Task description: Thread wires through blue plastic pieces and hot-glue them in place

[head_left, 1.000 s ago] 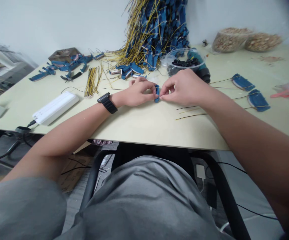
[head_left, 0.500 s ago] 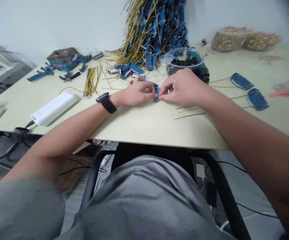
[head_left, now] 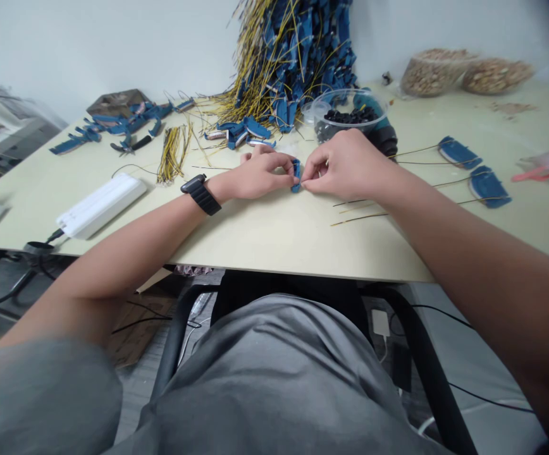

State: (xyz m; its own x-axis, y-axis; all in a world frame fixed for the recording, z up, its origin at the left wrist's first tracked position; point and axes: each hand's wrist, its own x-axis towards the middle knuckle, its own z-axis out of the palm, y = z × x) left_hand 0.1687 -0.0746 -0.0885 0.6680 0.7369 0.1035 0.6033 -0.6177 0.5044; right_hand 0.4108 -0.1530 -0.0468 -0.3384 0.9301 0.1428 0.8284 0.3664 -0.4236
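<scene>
Left hand (head_left: 258, 178) and right hand (head_left: 345, 165) pinch small blue connector (head_left: 296, 175), both grips narrow, held above pale surface (head_left: 274, 243); loose thin wires (head_left: 360, 215) lie just beside right hand.

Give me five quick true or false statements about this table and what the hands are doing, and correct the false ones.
1. The left hand and right hand both pinch a small blue plastic connector. True.
2. The black watch is on the right wrist. False: it is on the left wrist.
3. The clear plastic bowl holds black pieces. True.
4. The white power strip lies to the right of the right hand. False: it lies to the left of the left hand.
5. A heap of blue connectors with yellow wires rises beyond the hands. True.
</scene>
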